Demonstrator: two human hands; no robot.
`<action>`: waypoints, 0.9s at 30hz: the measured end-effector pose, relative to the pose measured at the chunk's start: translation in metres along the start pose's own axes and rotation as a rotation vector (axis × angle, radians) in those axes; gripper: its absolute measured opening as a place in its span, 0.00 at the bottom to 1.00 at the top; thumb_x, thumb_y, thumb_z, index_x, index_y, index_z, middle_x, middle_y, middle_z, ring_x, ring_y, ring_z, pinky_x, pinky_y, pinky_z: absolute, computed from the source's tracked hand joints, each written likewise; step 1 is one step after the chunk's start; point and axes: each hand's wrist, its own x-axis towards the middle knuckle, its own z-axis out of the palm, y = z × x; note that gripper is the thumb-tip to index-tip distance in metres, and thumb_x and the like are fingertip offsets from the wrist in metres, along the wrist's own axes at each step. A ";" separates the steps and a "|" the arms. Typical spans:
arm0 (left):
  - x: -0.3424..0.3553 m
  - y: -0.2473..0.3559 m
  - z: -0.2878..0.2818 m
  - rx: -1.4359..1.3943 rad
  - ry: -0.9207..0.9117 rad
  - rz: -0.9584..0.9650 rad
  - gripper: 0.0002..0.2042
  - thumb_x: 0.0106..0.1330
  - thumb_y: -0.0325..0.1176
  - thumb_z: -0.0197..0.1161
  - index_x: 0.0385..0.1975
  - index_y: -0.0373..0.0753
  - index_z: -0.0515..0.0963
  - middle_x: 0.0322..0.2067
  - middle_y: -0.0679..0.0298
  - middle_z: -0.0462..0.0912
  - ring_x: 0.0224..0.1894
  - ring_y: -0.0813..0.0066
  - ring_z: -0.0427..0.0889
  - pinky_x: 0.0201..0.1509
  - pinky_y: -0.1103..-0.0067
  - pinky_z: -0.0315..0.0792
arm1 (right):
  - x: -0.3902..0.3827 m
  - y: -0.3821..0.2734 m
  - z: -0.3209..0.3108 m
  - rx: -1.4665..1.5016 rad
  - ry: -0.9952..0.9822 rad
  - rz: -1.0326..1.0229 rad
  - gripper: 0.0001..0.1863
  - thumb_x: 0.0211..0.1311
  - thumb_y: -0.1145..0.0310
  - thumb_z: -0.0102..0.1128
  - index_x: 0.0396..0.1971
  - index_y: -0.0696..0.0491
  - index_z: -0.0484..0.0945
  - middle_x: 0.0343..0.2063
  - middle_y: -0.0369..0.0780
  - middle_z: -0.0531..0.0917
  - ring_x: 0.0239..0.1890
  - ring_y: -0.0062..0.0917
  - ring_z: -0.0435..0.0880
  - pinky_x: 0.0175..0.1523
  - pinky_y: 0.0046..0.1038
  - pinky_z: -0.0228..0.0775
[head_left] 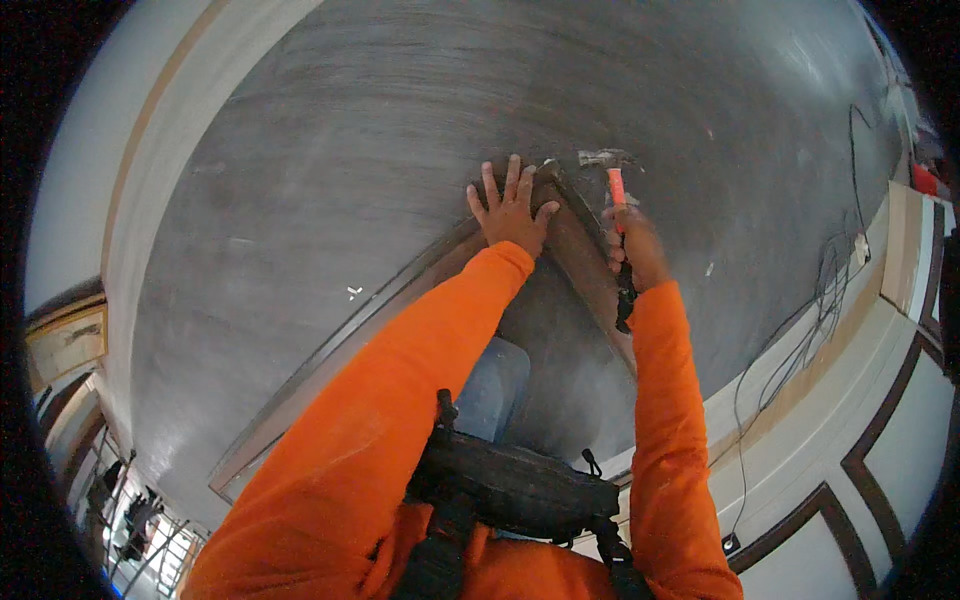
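My left hand (510,213) lies with fingers spread over the corner where two lengths of brown wooden moulding (585,245) meet at an angle. My right hand (637,245) is wrapped round the handle of a claw hammer (616,187), orange above and black at the lower end. The hammer's metal head points away from me, just right of the corner and apart from it. One length of moulding runs toward me on the left, partly hidden by my left sleeve; the other slants down to my right forearm.
A grey surface (330,170) spreads around the moulding, with a small white scrap (354,293) on it. Something blue and smooth (500,375) shows below my left arm, above a black strapped pouch (515,485). Loose dark cables (825,300) lie along the right-hand wall. A framed picture (68,345) is at the far left.
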 end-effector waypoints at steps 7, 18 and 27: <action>0.014 -0.028 -0.006 0.069 0.094 0.018 0.36 0.64 0.66 0.50 0.68 0.53 0.64 0.74 0.71 0.53 0.77 0.52 0.40 0.74 0.45 0.32 | 0.007 0.021 0.042 -0.780 0.482 -0.829 0.20 0.70 0.54 0.50 0.52 0.53 0.72 0.31 0.50 0.84 0.27 0.48 0.83 0.35 0.47 0.75; 0.016 -0.025 -0.004 0.029 0.136 0.052 0.36 0.65 0.66 0.48 0.68 0.52 0.65 0.74 0.71 0.53 0.76 0.51 0.42 0.74 0.45 0.32 | 0.006 0.047 0.079 -0.930 0.435 -0.530 0.21 0.73 0.53 0.44 0.56 0.52 0.68 0.34 0.55 0.84 0.38 0.55 0.83 0.42 0.53 0.73; 0.018 -0.026 -0.001 0.049 0.146 0.056 0.35 0.64 0.64 0.53 0.67 0.51 0.66 0.73 0.70 0.56 0.76 0.52 0.43 0.73 0.44 0.35 | -0.016 0.058 0.080 -0.638 0.528 -0.548 0.21 0.74 0.54 0.43 0.55 0.53 0.68 0.37 0.57 0.83 0.39 0.59 0.81 0.43 0.54 0.72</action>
